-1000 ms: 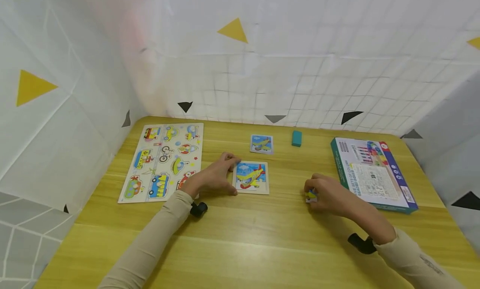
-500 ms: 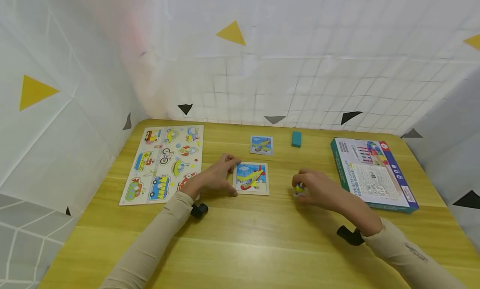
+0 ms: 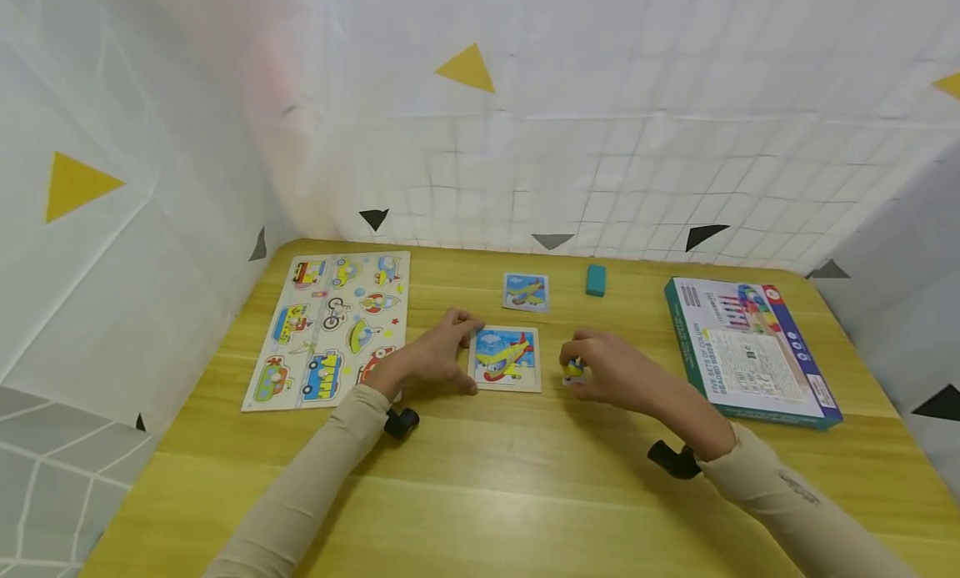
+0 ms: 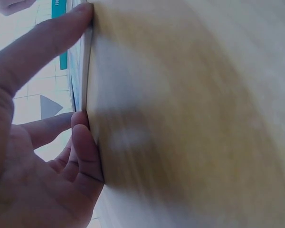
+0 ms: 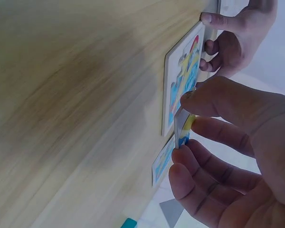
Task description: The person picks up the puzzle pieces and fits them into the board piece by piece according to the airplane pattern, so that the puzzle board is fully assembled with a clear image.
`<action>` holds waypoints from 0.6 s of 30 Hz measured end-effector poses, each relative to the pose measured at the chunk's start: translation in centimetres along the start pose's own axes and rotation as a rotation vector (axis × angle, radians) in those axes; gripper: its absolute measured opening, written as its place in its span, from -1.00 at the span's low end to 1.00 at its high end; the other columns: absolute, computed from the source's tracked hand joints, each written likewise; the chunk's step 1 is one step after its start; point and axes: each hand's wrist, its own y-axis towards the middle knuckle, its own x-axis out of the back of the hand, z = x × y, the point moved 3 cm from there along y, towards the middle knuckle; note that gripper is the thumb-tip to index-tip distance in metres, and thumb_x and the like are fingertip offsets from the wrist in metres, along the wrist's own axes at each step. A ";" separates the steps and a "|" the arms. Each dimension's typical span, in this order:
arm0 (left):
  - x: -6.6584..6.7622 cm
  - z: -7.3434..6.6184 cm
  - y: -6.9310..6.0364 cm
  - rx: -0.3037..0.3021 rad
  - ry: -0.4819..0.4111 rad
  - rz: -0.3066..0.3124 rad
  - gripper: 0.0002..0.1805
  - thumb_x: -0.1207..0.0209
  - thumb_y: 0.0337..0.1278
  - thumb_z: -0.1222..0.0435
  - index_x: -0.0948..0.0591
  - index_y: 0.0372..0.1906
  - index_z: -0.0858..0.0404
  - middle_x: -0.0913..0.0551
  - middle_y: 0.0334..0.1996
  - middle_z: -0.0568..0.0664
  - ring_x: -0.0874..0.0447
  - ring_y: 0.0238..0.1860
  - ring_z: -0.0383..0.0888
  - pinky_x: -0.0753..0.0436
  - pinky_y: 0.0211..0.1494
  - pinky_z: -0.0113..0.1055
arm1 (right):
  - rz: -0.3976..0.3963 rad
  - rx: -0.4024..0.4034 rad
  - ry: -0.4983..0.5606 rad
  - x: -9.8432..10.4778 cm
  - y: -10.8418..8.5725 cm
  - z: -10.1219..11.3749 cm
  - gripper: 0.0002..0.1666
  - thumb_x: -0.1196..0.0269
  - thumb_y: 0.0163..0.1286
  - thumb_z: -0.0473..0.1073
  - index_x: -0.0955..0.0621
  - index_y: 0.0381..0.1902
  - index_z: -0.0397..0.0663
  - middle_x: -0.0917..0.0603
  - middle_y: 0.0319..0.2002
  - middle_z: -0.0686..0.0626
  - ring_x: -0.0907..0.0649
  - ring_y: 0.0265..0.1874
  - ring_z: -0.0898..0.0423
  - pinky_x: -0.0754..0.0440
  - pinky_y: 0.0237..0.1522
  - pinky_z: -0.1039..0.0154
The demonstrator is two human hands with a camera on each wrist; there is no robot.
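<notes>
My left hand [image 3: 438,357] rests at the left side of a framed airplane jigsaw puzzle [image 3: 504,359]. Its straight thumb touches the frame's near left corner and its fingertips the far left corner; in the left wrist view the outer fingers curl loosely. To the right of the puzzle, my right hand [image 3: 618,369] pinches a jigsaw piece [image 5: 184,126] between thumb and fingers. Blue and yellow show on the piece, which is tilted on edge and partly covered by the fingers. A pale bare recess shows at the puzzle's lower right. Behind it lies a small airplane picture card [image 3: 526,292].
A vehicle peg puzzle board [image 3: 341,328] lies left of my left hand. At the back stands a teal block [image 3: 596,280]. A flat toy box [image 3: 752,353] lies to the right, beyond my right forearm. White sheeting [image 3: 570,161] walls off the table's far edge.
My right hand has moved left across the table with the jigsaw piece, and is now close to the puzzle's right side. The left hand and the puzzle have stayed in place.
</notes>
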 end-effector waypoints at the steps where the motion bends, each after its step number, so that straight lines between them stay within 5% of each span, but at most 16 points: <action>1: 0.0 0.0 0.0 0.000 0.000 0.001 0.18 -0.60 -0.21 0.15 -0.18 0.57 0.17 -0.12 0.33 0.00 -0.35 0.06 -0.10 -0.46 0.13 -0.25 | -0.006 0.005 -0.003 0.0 0.2 0.1 -0.70 -0.52 0.10 -0.23 -0.71 -0.18 -0.10 -0.57 -0.26 0.03 -0.53 -0.35 0.09 -0.55 -0.25 0.16; 18: 0.1 -0.1 0.0 -0.009 0.001 -0.003 0.17 -0.61 -0.21 0.15 -0.20 0.56 0.19 -0.13 0.33 0.03 -0.36 0.05 -0.11 -0.45 0.15 -0.24 | -0.024 0.079 -0.001 -0.6 2.2 1.3 -0.71 -0.52 0.08 -0.26 -0.71 -0.22 -0.13 -0.60 -0.27 0.00 -0.54 -0.35 0.09 -0.55 -0.29 0.19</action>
